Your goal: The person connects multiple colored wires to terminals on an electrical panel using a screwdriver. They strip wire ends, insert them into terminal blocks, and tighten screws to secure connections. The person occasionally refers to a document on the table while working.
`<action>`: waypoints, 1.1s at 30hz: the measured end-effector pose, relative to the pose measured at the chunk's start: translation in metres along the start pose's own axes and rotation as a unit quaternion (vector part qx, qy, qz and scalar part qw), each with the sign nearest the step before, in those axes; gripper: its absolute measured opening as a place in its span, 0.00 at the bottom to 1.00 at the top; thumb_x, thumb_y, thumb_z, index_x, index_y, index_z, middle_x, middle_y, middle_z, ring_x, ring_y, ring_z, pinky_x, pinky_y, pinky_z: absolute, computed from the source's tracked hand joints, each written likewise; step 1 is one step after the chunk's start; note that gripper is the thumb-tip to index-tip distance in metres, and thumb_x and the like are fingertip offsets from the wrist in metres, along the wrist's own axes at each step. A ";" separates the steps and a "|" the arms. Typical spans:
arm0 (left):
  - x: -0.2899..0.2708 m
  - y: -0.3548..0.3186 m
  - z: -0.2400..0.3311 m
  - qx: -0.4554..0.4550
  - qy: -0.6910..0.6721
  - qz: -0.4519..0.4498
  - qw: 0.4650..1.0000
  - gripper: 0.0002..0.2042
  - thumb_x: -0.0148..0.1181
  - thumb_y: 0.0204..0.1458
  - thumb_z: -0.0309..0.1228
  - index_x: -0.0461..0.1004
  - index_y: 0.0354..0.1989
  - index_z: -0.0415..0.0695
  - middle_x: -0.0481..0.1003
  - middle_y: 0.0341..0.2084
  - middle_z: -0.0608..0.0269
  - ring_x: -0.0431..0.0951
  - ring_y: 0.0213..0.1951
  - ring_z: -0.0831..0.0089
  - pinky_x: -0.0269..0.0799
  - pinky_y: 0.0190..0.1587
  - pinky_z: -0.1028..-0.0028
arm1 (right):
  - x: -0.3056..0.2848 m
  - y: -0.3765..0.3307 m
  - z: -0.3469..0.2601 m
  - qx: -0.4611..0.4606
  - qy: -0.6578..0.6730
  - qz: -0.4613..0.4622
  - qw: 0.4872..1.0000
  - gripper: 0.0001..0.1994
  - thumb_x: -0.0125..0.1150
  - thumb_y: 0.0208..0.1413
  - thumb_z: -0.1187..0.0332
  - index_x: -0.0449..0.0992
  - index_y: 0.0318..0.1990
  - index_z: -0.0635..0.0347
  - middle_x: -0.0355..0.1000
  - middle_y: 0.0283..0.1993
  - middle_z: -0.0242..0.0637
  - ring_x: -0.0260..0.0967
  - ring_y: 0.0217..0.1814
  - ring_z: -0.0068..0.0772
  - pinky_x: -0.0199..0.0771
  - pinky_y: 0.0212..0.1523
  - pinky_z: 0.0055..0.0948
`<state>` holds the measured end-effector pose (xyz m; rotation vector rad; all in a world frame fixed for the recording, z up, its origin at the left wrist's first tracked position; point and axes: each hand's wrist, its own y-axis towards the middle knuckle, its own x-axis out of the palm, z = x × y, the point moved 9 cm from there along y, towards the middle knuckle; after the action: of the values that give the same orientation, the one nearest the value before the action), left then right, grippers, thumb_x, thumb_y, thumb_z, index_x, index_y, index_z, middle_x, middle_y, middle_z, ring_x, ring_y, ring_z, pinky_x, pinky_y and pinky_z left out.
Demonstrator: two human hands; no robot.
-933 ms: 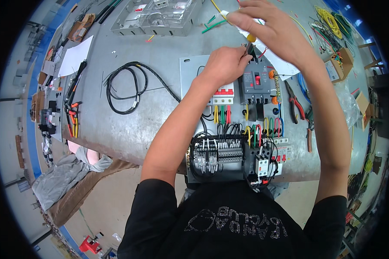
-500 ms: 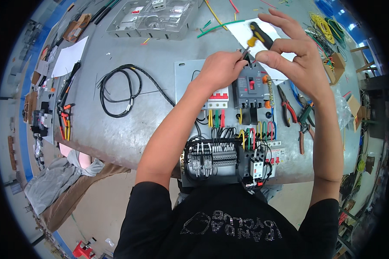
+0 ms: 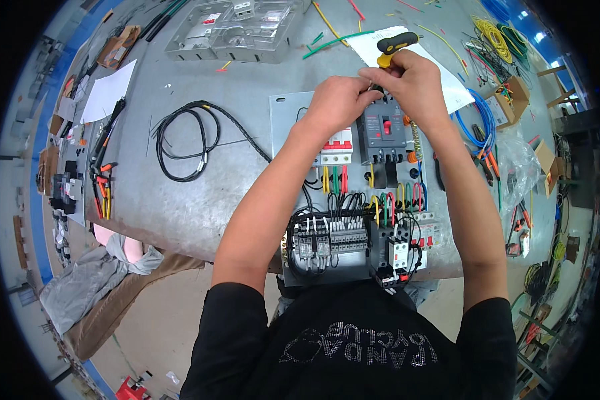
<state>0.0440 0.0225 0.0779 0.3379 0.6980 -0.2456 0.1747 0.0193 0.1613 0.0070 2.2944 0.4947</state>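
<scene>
A molded-case circuit breaker (image 3: 383, 127), dark grey with a red toggle, is mounted on a metal panel (image 3: 283, 120). At the breaker's far end, my right hand (image 3: 417, 83) is closed around a screwdriver (image 3: 397, 44) just below its black and yellow handle. The handle lies crosswise above my fingers, and its tip is hidden. My left hand (image 3: 339, 101) has its fingers pinched at the same end, close to the screwdriver's shaft. What they grip is hidden. Beside my left wrist sits a smaller white breaker (image 3: 337, 150) with red levers, wired in yellow, green and red.
Nearer me, the panel carries terminal blocks (image 3: 348, 243) and a contactor (image 3: 398, 255). A black cable coil (image 3: 188, 143) lies to the left. Blue wire (image 3: 483, 123), pliers (image 3: 490, 163) and a cardboard box (image 3: 510, 103) are on the right. A clear plastic enclosure (image 3: 237, 33) stands at the back.
My right hand came down and left from its spread pose and closed by the screwdriver's handle. The handle turned to lie crosswise. My left hand stayed at the breaker's end.
</scene>
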 end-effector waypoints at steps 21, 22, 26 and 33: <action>0.005 -0.005 -0.013 -0.073 -0.109 -0.094 0.987 0.19 0.64 0.64 0.36 0.81 0.58 0.38 0.86 0.45 0.54 0.84 0.45 0.69 0.78 0.54 0.67 | 0.023 -0.004 0.018 0.005 0.134 -0.011 0.991 0.18 0.79 0.53 0.58 0.84 0.39 0.65 0.80 0.30 0.37 0.77 0.29 0.30 0.78 0.35 0.30; 0.006 -0.005 -0.014 -0.067 -0.111 -0.089 0.988 0.18 0.64 0.65 0.36 0.81 0.57 0.37 0.86 0.45 0.54 0.84 0.45 0.69 0.78 0.54 0.67 | 0.023 -0.005 0.023 -0.003 0.106 0.004 0.994 0.19 0.79 0.52 0.57 0.84 0.39 0.65 0.81 0.30 0.37 0.77 0.29 0.32 0.78 0.35 0.30; 0.004 -0.006 -0.013 -0.086 -0.095 -0.095 0.987 0.16 0.64 0.65 0.35 0.82 0.54 0.36 0.86 0.42 0.56 0.84 0.43 0.72 0.78 0.51 0.68 | 0.018 -0.010 0.010 -0.070 -0.054 0.045 0.995 0.20 0.79 0.52 0.54 0.85 0.37 0.65 0.81 0.31 0.40 0.80 0.31 0.42 0.80 0.36 0.35; 0.005 -0.005 -0.012 -0.074 -0.138 -0.090 0.983 0.15 0.64 0.65 0.35 0.83 0.51 0.35 0.85 0.37 0.60 0.80 0.39 0.76 0.76 0.46 0.70 | 0.022 -0.006 0.011 -0.060 0.053 -0.048 0.996 0.12 0.74 0.57 0.66 0.83 0.38 0.70 0.80 0.36 0.46 0.80 0.37 0.44 0.80 0.41 0.37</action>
<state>0.0391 0.0219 0.0646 0.0951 0.4681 -0.4025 0.1685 0.0207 0.1369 -0.1913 2.3527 0.5944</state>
